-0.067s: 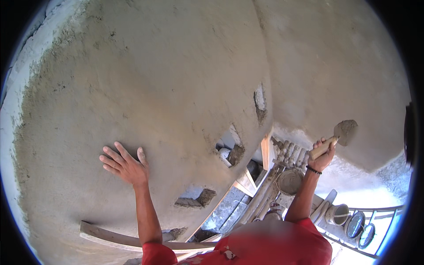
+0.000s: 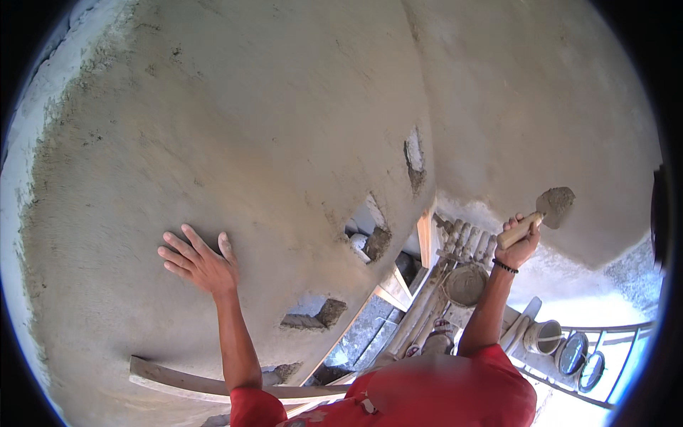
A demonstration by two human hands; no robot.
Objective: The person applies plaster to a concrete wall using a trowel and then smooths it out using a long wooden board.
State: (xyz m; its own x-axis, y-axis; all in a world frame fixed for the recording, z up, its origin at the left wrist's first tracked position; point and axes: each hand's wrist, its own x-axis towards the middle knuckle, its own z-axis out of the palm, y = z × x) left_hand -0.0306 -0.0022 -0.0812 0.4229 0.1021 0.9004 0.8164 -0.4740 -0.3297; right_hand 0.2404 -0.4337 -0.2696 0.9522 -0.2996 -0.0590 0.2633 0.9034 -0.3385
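Note:
A broad wall of grey plaster (image 2: 263,128) fills most of the view. Against its left part lies my left hand (image 2: 203,263), fingers spread and nothing in it. To the right, my right hand (image 2: 523,245) is wrapped round the wooden handle of a trowel (image 2: 518,232). The trowel blade (image 2: 556,206) carries grey mortar and is held in front of the right-hand stretch of wall; whether it touches the wall I cannot tell. A dark beaded bracelet (image 2: 505,266) circles my right wrist.
Rough openings (image 2: 368,229) break the plaster near the wall's corner. A long wooden board (image 2: 178,378) crosses at lower left. Below my right arm are a round tub of mortar (image 2: 467,284), poles (image 2: 421,307) underfoot, several buckets (image 2: 546,336) and a rail (image 2: 605,329).

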